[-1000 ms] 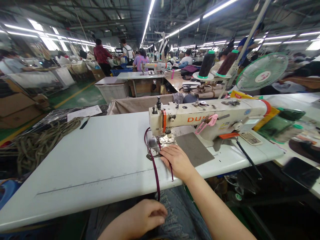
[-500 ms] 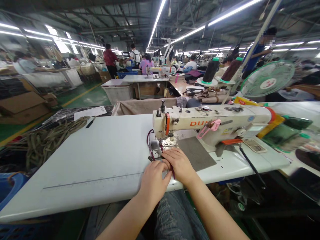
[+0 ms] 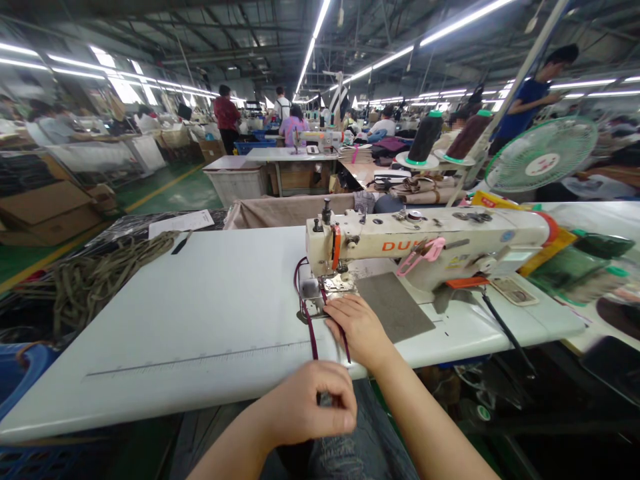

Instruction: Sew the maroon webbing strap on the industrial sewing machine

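A thin maroon cord (image 3: 311,330) loops at the left of the sewing machine's (image 3: 425,243) needle area. One length runs down over the table's front edge to my left hand (image 3: 320,403), whose fingers are curled in front of the table; the cord meets the hand, though the grip itself is partly hidden. Close to the presser foot, my right hand (image 3: 357,327) lies low over the other length of cord, fingers together and thumb tucked. A short cord end shows below that hand. A grey mat (image 3: 397,303) lies beside it on the right.
The white table (image 3: 210,300) carries a printed ruler line near its front. Greenish-brown straps (image 3: 100,280) are heaped at the left, above a blue basket (image 3: 23,373). Thread cones (image 3: 424,138) and a fan (image 3: 543,157) stand behind the machine. Several people work farther back.
My left hand has drawn away from the right hand, back toward my body and below the table edge. The left length of cord now shows uncovered. My right hand stays near the needle.
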{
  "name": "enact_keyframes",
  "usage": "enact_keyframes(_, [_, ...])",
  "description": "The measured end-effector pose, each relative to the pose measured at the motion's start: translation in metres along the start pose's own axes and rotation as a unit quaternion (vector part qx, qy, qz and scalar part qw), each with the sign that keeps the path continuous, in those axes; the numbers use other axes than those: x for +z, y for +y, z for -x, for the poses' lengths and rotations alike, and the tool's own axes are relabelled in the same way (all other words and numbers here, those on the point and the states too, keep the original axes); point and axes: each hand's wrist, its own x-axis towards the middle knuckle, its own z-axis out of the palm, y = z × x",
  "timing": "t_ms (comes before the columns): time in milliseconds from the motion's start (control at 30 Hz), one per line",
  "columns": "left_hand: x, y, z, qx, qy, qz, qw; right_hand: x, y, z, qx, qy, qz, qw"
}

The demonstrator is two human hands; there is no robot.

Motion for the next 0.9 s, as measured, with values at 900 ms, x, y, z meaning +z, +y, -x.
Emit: enact_keyframes(900, [-0.009, -0.083, 0.064, -0.304, -0.074, -0.162, 0.936, 0.002, -0.002, -0.002, 0.023, -0.010, 0.009, 1.000])
